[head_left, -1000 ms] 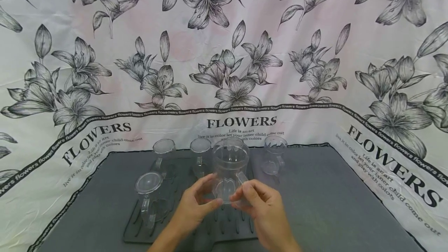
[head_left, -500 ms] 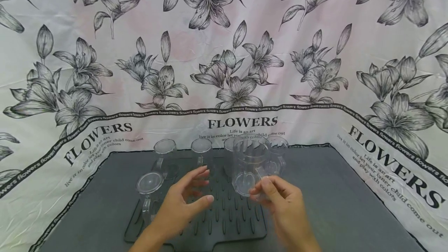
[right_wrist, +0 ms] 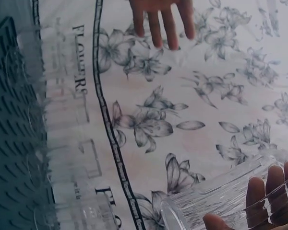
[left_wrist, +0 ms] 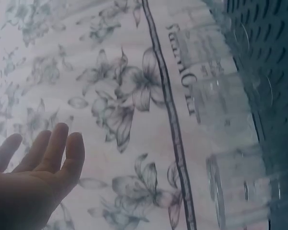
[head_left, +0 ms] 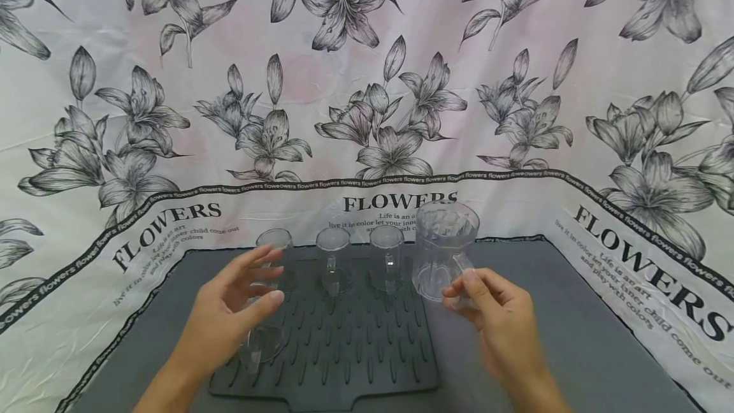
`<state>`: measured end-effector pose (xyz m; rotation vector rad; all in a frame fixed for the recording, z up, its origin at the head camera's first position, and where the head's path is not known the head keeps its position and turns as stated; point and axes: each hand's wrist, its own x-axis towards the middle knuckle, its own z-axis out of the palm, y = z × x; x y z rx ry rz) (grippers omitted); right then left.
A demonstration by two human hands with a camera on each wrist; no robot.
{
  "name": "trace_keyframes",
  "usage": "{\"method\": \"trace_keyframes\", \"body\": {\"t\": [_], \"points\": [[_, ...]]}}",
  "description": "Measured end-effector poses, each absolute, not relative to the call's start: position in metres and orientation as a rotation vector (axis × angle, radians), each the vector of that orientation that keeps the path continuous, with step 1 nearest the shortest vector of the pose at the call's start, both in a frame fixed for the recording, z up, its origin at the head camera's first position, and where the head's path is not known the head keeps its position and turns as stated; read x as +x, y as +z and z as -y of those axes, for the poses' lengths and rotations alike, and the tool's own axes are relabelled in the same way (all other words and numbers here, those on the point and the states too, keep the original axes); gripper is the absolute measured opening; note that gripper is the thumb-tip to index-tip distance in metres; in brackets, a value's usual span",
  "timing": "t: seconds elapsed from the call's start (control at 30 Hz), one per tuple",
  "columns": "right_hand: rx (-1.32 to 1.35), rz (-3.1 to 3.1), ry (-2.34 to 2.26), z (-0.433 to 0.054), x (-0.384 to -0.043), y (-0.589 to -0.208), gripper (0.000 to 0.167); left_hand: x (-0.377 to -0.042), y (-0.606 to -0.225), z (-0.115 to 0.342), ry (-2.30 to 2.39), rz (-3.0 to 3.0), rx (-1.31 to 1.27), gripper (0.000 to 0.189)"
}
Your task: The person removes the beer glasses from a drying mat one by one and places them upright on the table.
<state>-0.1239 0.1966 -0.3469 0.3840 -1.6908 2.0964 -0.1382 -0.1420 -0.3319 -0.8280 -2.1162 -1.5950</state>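
Note:
A clear glass mug (head_left: 440,244) is raised over the right side of the drying mat (head_left: 344,355); my right hand (head_left: 497,314) pinches its handle. In the right wrist view, the same mug (right_wrist: 206,203) lies beside the curled fingers of the right hand (right_wrist: 273,196). My left hand (head_left: 226,311) hovers above the mat's left side, fingers spread and holding nothing; the left wrist view shows the left hand (left_wrist: 43,175) against the cloth. It partly covers a front-left mug (head_left: 265,344) and a back-left mug (head_left: 276,238).
Two more clear mugs, a middle one (head_left: 334,260) and a right one (head_left: 388,260), stand along the mat's back edge. Behind the grey table (head_left: 573,330) hangs a flower-printed cloth (head_left: 504,202), close to the row of mugs.
The right hand has carried the mug rightward and up, away from the mat's middle. The left hand has let go of it and moved left. The held mug now covers the mug at back right.

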Motion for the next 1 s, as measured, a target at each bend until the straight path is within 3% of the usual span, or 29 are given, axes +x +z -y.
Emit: {"method": "trace_keyframes", "body": {"t": [0.5,1.0], "points": [[0.427,1.536,2.107,-0.241,-0.141,-0.332,0.028,-0.143,-0.346,0.200,-1.472,2.156,-0.563,0.057],[0.323,1.507,2.153,-0.275,-0.156,-0.338,0.027,-0.155,-0.419,0.240,-1.313,2.341,-0.293,0.055]]}}
